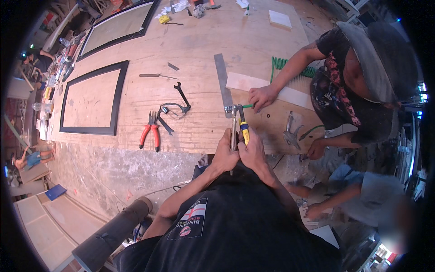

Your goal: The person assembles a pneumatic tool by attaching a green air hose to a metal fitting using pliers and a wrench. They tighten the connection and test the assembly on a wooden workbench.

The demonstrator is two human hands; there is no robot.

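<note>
At the front edge of the workbench [204, 131], my left hand [225, 153] is closed around a long silver metal tool [234, 129], possibly a wrench; its exact kind is hard to tell. My right hand [253, 152] grips pliers [244, 126] with yellow and blue handles. The heads of both tools meet around a small metal fitting [229, 109]. A green hose end [247, 106] reaches the pliers' head from the right, beside a co-worker's hand [263, 97]. Just beyond lies a flat metal strip [221, 72].
Red-handled pliers [150, 132], an open-ended wrench [182, 94] and a thin handled tool [150, 75] lie to the left. A black frame [121, 90] sits further left. A spray gun [291, 131], white board [240, 81] and coiled green hose [281, 62] are at right, by the co-worker [335, 77].
</note>
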